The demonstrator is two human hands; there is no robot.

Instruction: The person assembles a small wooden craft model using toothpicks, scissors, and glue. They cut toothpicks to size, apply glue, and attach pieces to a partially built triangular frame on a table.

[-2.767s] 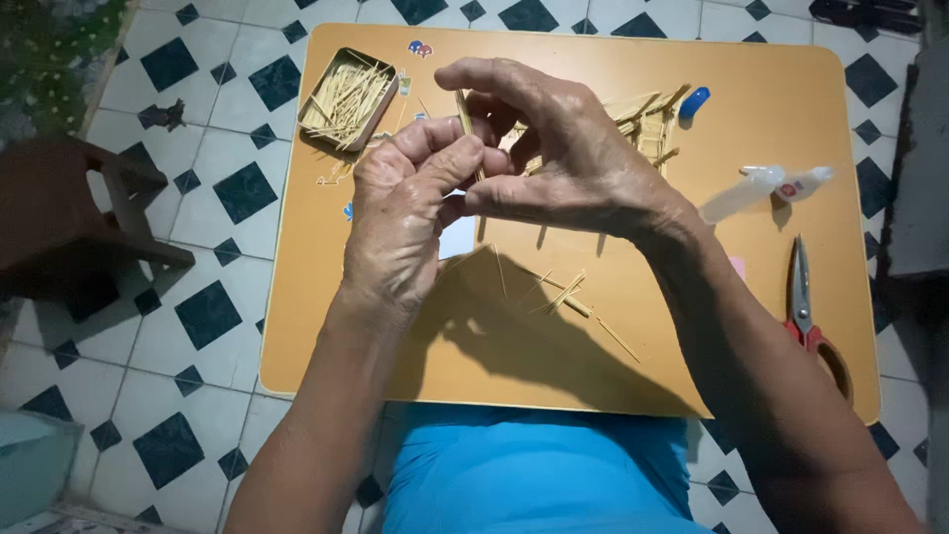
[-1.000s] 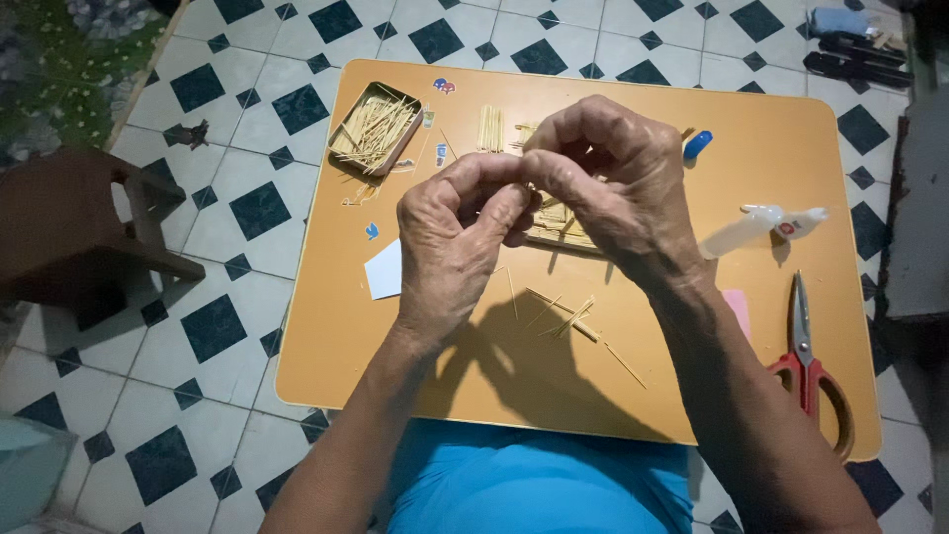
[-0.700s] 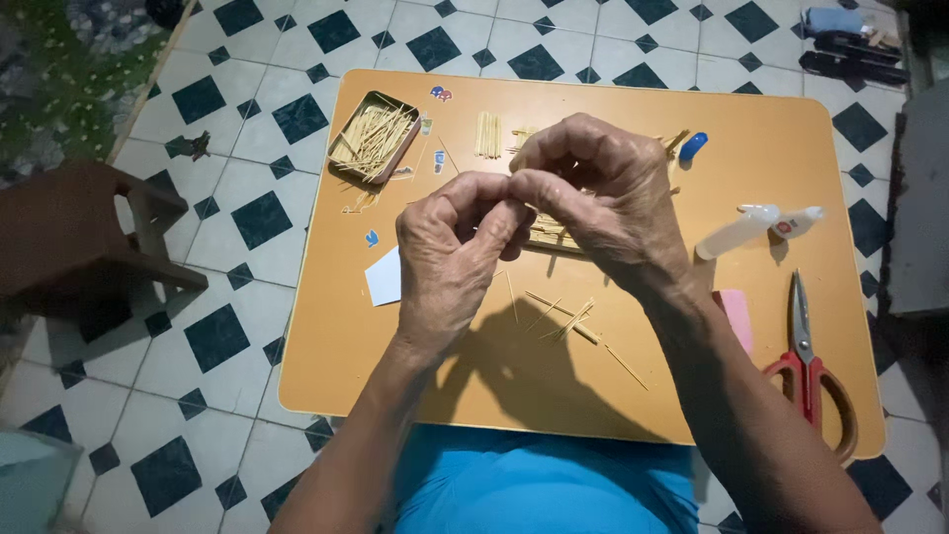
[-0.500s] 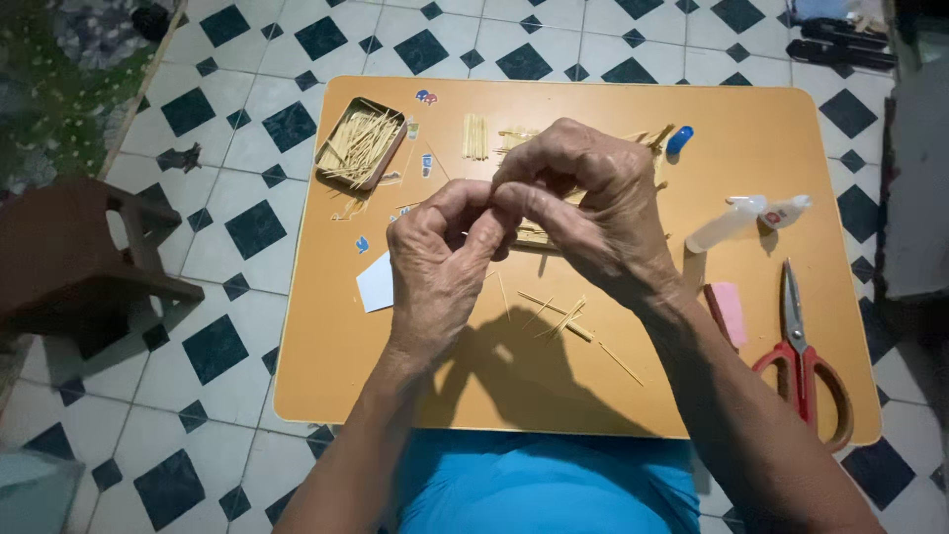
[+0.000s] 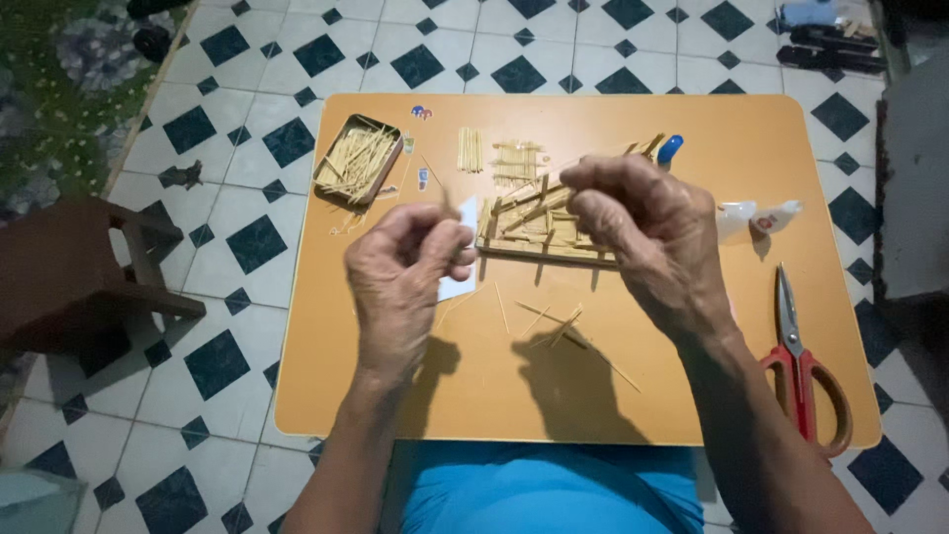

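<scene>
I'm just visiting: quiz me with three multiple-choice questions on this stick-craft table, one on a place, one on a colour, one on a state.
1. Where do the scissors lie on the table?
A right edge
B left edge
C in the tin

2. What colour are their handles?
A green
B red
C white

3. How is the tin?
A lidded
B upside down
C open, holding sticks

Answers: 1 A, they lie beside the right hand. 2 B, both loops are red. 3 C, loose sticks show inside.
</scene>
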